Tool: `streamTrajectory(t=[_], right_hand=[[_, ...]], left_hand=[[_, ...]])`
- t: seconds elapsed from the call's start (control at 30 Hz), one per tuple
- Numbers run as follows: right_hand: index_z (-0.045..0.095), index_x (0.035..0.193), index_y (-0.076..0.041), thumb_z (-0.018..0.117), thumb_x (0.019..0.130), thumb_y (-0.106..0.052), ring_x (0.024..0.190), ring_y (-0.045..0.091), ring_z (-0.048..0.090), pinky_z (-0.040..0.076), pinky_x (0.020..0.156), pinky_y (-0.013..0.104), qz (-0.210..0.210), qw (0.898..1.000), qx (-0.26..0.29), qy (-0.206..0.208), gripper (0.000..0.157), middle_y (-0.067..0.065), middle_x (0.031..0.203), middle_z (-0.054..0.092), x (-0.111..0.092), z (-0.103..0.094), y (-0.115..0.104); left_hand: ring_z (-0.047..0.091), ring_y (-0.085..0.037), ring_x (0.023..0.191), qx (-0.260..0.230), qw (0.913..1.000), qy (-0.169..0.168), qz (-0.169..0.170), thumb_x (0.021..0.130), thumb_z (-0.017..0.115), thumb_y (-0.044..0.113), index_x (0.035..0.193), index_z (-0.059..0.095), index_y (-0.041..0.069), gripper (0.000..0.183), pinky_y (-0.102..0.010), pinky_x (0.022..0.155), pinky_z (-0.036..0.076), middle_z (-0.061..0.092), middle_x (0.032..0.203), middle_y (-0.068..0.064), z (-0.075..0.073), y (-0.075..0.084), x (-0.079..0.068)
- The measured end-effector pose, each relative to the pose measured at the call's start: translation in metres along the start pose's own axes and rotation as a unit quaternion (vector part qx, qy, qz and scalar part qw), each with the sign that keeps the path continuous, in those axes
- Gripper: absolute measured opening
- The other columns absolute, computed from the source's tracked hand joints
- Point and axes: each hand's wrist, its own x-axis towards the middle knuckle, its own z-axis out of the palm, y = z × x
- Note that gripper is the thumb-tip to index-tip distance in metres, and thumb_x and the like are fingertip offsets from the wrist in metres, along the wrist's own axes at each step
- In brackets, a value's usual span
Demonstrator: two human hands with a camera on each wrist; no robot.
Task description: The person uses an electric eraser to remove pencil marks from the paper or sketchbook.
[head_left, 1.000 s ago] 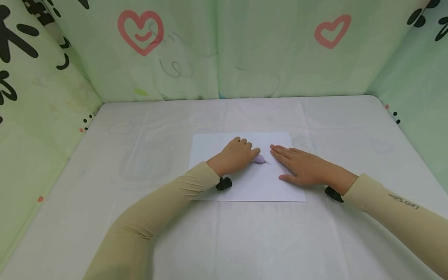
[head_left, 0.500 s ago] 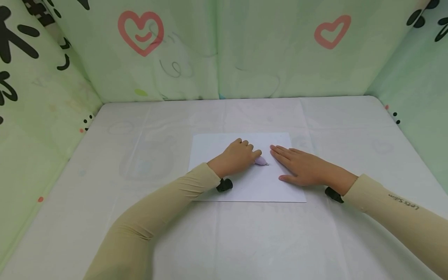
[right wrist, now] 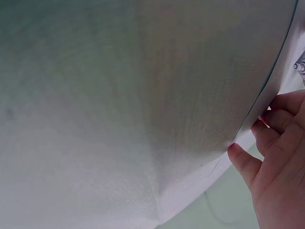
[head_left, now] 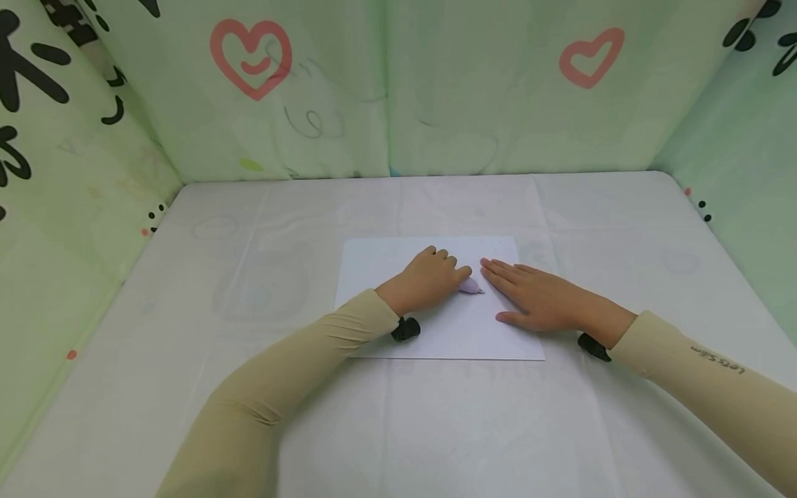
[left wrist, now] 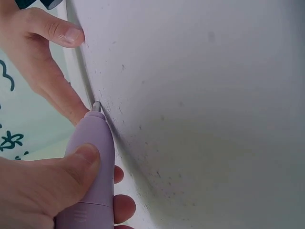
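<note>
My left hand point(head_left: 426, 279) grips a thick purple electric eraser point(head_left: 471, 286), its narrow tip pointing right above a white sheet of paper point(head_left: 373, 259). In the left wrist view the thumb lies along the eraser's barrel point(left wrist: 93, 136), and the fingers curl round its far side. The tip reaches the paper, where small dark crumbs and flecks are scattered. Flat on the right part of the sheet rests my right hand point(head_left: 538, 297), fingers extended toward the tip. The right wrist view shows its fingertips point(right wrist: 238, 152) touching the paper, with the eraser's tip point(right wrist: 299, 67) at the edge.
A white cloth covers the table point(head_left: 436, 422) under the sheet. Green printed fabric walls point(head_left: 448, 90) with hearts stand at the back and both sides. Each wrist carries a small black camera, such as the left wrist camera point(head_left: 406, 329).
My left hand has shifted slightly to the right with the electric eraser, bringing its tip nearer the right hand. The right hand and the paper stay where they were.
</note>
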Motion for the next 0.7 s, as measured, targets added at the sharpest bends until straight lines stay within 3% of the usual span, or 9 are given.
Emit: streamTrajectory(t=[0.2,0.7], right_hand=[[0.023,0.146,0.003,0.054,0.093,-0.036,0.143,0.034,0.022,0.026,0.111,0.052,0.000,1.000,-0.004,-0.001,0.072,0.018,0.156,0.020,0.0001,0.0005,0.0004],[0.022,0.147,0.002,0.053,0.094,-0.038,0.143,0.033,0.022,0.025,0.111,0.051,0.000,1.000,-0.006,-0.005,0.074,0.017,0.156,0.019,0.0013,0.0026,0.0025]], left_hand=[[0.060,-0.019,0.106,-0.002,0.9997,-0.023,-0.009,0.098,0.047,0.031,0.123,0.053,0.019,0.028,-0.032,0.090,0.046,0.065,0.114,-0.003,-0.0019,-0.0024,-0.0019],[0.061,-0.019,0.103,-0.001,0.9998,-0.019,-0.008,0.098,0.047,0.031,0.124,0.052,0.019,0.029,-0.030,0.087,0.046,0.066,0.112,-0.003,0.0007,-0.0055,-0.0035]])
